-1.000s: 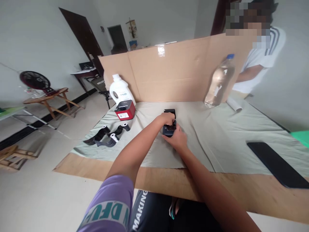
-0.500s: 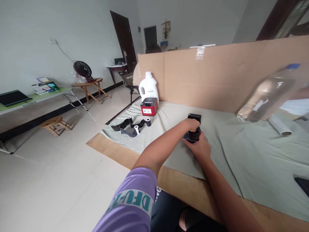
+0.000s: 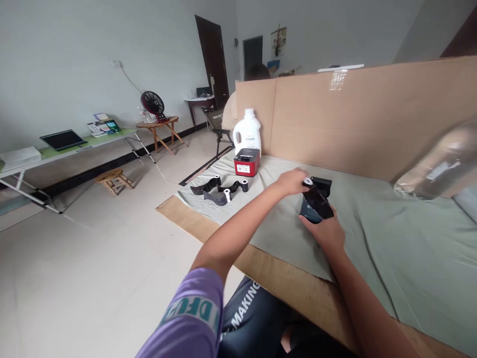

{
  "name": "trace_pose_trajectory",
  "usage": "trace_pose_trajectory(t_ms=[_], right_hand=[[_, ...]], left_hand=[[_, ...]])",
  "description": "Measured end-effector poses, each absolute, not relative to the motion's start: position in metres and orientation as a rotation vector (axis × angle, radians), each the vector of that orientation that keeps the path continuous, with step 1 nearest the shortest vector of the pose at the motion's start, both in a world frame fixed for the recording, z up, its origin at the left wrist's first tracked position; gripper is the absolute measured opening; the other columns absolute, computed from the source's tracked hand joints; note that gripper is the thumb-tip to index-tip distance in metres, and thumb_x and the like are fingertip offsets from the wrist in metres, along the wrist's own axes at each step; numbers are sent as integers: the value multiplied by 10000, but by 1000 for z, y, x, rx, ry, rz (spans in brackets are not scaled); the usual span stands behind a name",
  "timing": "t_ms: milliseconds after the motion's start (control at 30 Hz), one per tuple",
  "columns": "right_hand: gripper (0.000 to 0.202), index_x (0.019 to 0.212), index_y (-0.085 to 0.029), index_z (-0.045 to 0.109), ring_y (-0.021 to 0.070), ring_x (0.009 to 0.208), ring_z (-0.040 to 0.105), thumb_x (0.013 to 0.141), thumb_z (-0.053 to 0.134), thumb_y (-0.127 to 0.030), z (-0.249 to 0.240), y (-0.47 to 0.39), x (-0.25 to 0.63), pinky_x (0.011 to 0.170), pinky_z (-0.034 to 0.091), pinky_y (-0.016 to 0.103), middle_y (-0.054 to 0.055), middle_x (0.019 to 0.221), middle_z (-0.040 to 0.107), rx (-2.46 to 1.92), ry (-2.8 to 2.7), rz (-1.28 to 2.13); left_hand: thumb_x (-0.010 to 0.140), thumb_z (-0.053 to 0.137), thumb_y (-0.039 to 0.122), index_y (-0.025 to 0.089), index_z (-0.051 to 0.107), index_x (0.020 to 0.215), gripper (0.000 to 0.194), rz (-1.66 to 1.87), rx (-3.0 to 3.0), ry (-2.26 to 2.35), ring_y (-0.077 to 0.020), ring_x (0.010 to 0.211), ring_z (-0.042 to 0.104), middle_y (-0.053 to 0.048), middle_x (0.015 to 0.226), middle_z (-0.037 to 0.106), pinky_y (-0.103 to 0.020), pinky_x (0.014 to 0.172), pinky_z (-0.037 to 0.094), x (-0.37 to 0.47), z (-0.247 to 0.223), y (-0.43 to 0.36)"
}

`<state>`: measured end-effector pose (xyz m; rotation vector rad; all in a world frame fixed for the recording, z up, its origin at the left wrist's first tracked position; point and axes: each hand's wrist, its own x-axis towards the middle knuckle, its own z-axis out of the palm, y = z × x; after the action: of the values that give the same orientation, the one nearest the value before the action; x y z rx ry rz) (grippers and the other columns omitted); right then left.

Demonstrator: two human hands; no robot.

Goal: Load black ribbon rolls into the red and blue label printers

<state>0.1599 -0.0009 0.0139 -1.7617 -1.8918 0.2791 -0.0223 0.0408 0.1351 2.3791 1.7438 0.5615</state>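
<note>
Dark blue casing marks the compact device, seated on green cloth, black lid open at the far side. From where I stand, the right hand braces it, fingers curled around its near right side. The left hand appears to pinch a dark roll at the device's far left; blur hides exact fingertip contact.

Status, as judged: lid opened, roll outside the casing; the black strip crosses the body, not yet clear.

Surface: cloth over a wooden board. Left: partly unwound rolls, red box, white jug. Far side: cardboard panel.

Room, left: laptop on a green table; fan on a wooden stool.
</note>
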Motion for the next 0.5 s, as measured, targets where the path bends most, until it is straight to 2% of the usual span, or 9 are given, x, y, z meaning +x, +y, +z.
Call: trace_pose_trajectory(t_ms=[67,133,233,367,500], right_hand=[[1030,1512,-152,318,404,1134,656,738,656,-743,15,0,158,867,522,459,207,1385,598,-1792,-1874,305],[1036,1509,-148,316,409,1115,663,732,667,-738,17,0,158,854,524,464,210,1380,601,-1805,-1863,332],[1027,1508,-164,315,408,1100,668,732,672,-734,18,-1,157,846,521,463,207,1374,604,-1804,-1859,337],[1008,1499,-175,327,407,1092,671,732,677,-726,21,-3,157,836,520,457,200,1365,610,-1808,-1852,359],[1004,1491,-178,335,407,1106,665,724,685,-723,21,-3,157,844,520,458,196,1372,606,-1794,-1850,361]], left_hand=[[884,692,334,169,680,1094,267,810,2196,1973,-244,1003,658,-112,1107,692,-317,841,510,-67,117,5],[874,704,320,177,670,1098,268,965,1896,2261,-240,961,659,-102,1075,695,-313,815,501,-105,93,-30],[889,673,287,202,685,1158,283,877,1672,2594,-278,1052,645,-118,1156,681,-332,825,487,-140,63,-70],[943,599,322,229,696,1253,339,690,1741,2829,-329,1191,569,-142,1241,659,-410,950,452,-149,41,-87],[966,550,323,255,614,1407,451,579,1809,2942,-390,1326,462,-151,1485,527,-496,1012,402,-140,32,-88]])
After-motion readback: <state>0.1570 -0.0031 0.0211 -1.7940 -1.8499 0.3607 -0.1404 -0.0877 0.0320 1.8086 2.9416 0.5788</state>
